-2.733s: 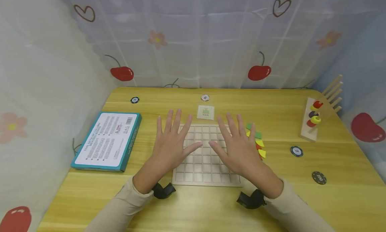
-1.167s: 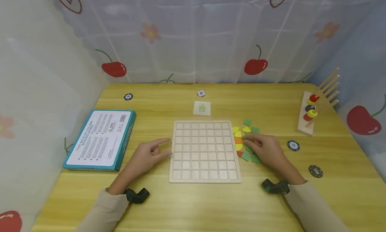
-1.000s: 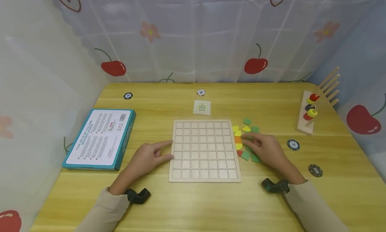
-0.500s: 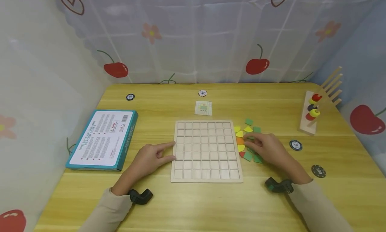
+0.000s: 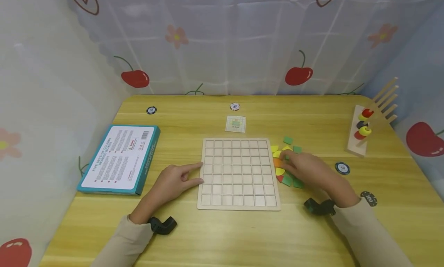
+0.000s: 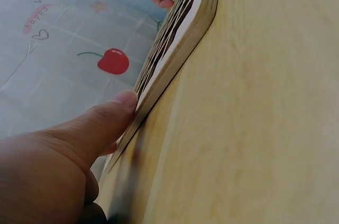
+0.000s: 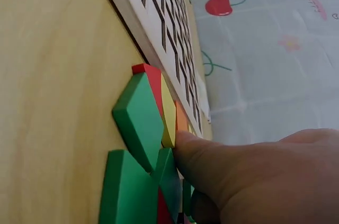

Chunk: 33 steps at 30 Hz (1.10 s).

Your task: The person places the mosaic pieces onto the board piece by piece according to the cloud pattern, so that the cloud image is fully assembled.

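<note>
A square wooden grid board (image 5: 237,205) lies flat on the table. At its left edge, the left hand (image 5: 173,181) touches the rim with straight index finger and thumb; in the left wrist view the thumb (image 6: 100,126) meets the board's side. The right hand (image 5: 308,170) reaches over a heap of flat tiles beside the board's right edge. An orange tile (image 5: 278,162) lies by its fingertips, and the right wrist view shows the thumb touching near it. Around it are yellow tiles (image 5: 280,171), a red tile (image 5: 280,178) and green tiles (image 5: 287,180). The hand partly hides the heap.
A pattern card (image 5: 235,124) and a white poker chip (image 5: 235,106) lie behind the board. A teal box (image 5: 118,159) is at left. A peg stand (image 5: 357,145) with beads stands at right, near dark chips (image 5: 342,168). Patterned curtains (image 5: 222,47) border the table.
Both hands came down from above the board, the left to its left edge and the right to the tiles. Lately the right hand shifts slightly while the left stays at the rim.
</note>
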Available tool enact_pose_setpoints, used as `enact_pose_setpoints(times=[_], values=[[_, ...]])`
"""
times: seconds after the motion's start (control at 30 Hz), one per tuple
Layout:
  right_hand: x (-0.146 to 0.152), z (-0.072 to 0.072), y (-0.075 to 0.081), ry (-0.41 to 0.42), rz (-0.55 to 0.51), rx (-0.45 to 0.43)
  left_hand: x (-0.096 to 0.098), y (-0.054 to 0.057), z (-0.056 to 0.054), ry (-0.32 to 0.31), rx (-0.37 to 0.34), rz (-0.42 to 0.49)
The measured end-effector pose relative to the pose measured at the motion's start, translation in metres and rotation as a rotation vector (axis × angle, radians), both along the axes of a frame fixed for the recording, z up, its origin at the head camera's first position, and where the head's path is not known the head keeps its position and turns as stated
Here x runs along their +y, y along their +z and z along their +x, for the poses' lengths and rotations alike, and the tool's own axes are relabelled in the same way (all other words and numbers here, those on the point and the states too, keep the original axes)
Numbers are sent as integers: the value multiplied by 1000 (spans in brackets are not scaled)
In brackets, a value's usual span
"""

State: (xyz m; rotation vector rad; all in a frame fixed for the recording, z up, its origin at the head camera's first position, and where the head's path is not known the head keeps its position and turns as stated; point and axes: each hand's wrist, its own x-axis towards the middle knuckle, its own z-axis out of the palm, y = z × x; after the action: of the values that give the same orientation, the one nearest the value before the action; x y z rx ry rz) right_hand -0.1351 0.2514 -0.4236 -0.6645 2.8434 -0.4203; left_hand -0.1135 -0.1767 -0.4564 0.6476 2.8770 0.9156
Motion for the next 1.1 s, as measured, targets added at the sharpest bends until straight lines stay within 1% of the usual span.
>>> enact_pose_setpoints(times=[0.13,0.23,0.3,0.4,0.53,0.7,0.77,0.93,1.1], values=[[-1,5,-2,28,22,50,1,-1,0,1,7,0],[1,8,-2,18,22,71,2,-2,0,-5,5,0],[2,9,0,1,15,68,2,-2,0,-11,2,0],[-1,8,6,-40,-14,32,2,-3,0,-14,1,3],[-22,-3,14,-56,-65,-14,1,-3,0,-8,8,7],[-64,-21,13,14,-128,-11,-2,-3,1,3,-1,11],[-80,-26,10,21,-144,-25,-2,-3,1,3,-5,13],[-107,-35,1,6,-123,-58,-2,-3,1,0,-6,19],[-113,-38,-5,29,-89,-37,-1,-3,0,-10,4,14]])
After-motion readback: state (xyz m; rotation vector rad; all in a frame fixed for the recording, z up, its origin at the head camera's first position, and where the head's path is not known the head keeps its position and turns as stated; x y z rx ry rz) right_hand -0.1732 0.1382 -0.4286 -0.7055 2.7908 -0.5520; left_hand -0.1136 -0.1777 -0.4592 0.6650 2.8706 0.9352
